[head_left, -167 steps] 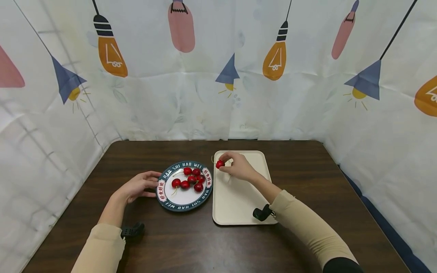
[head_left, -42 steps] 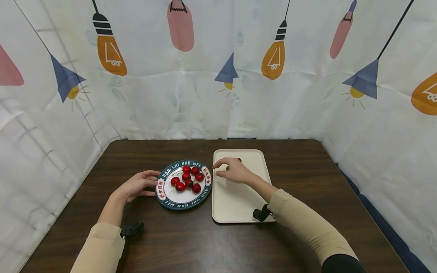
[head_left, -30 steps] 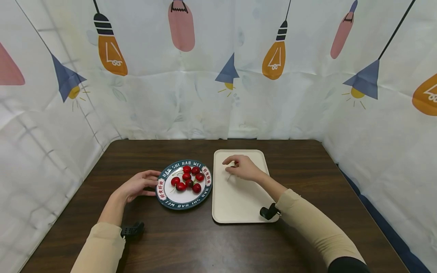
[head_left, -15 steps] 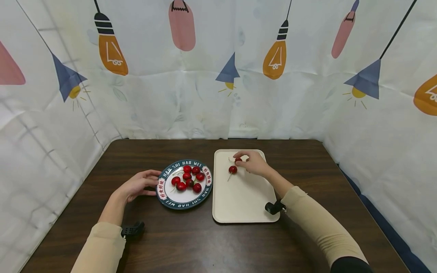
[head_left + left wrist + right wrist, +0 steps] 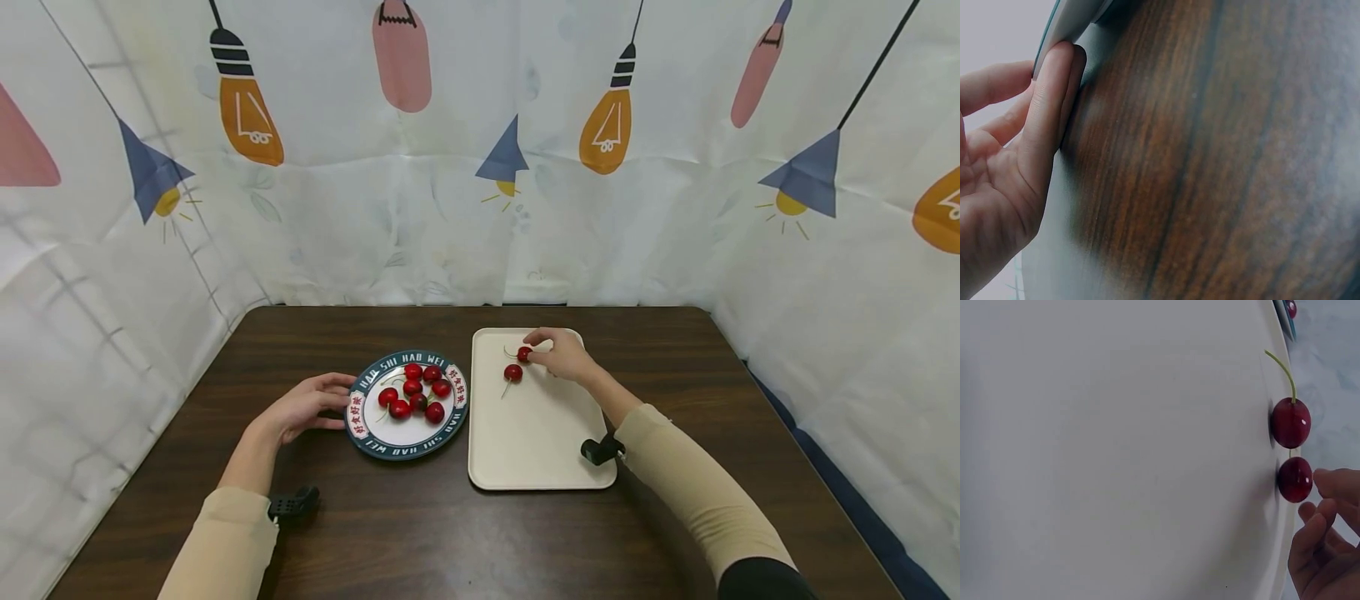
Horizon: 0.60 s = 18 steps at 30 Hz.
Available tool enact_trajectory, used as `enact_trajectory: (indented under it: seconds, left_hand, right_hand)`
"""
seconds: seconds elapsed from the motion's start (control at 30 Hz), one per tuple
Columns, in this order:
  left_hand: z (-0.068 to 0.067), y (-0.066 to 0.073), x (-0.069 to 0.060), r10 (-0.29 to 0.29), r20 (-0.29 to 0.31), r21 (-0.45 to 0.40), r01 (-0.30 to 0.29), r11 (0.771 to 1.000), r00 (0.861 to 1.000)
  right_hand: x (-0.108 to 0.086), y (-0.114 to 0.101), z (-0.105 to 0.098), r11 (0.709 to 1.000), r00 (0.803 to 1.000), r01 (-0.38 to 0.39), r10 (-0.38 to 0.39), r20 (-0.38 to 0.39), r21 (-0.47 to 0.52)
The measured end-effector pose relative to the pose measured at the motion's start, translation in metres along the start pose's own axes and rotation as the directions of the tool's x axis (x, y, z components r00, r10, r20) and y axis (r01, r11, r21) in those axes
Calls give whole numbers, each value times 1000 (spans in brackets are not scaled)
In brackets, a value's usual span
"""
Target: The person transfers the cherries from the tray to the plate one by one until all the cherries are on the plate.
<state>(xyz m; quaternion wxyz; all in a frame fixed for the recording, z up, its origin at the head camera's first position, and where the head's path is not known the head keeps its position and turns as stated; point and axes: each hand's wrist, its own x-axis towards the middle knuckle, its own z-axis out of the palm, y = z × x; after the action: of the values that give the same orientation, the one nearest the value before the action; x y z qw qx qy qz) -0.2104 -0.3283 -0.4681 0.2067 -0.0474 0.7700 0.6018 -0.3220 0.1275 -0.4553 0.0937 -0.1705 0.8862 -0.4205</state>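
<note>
A round plate with a patterned blue-green rim holds several red cherries, some with stems. My left hand touches the plate's left rim with its fingers extended; the left wrist view shows the fingertips against the plate edge. On the cream tray lie two dark red cherries near the far end. My right hand is at the farther cherry, thumb and fingers parted at its right side. In the right wrist view the fingertips sit close to that cherry, not wrapped around it; the other cherry lies beside it.
The plate and tray stand side by side on a dark wooden table, with a narrow gap between. A white curtain printed with lamps surrounds the table. Each wrist carries a black camera mount.
Seconds ago my right hand held a cherry at the tray's left edge; the plate now has one more cherry. Since then the hand has moved right to the tray cherries. My left hand stays put.
</note>
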Motion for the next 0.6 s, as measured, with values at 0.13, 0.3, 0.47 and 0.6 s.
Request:
enact_trajectory:
  seconds: [0.13, 0.3, 0.47, 0.6]
  left_hand:
    - [0, 0, 0, 1, -1, 0, -1, 1000, 1000]
    - [0, 1, 0, 1, -2, 0, -1, 1000, 1000]
    - [1, 1, 0, 4, -3, -1, -4, 1000, 1000]
    - [1, 1, -1, 0, -2, -5, 0, 1000, 1000]
  right_hand:
    - [2, 3, 1, 1000, 1000, -13, 13, 18, -7]
    - [4, 2, 3, 999, 999, -30, 30, 31, -14]
    - [7, 1, 6, 999, 999, -39, 40, 33, -32]
    - [8, -1, 8, 998, 998, -44, 46, 37, -50]
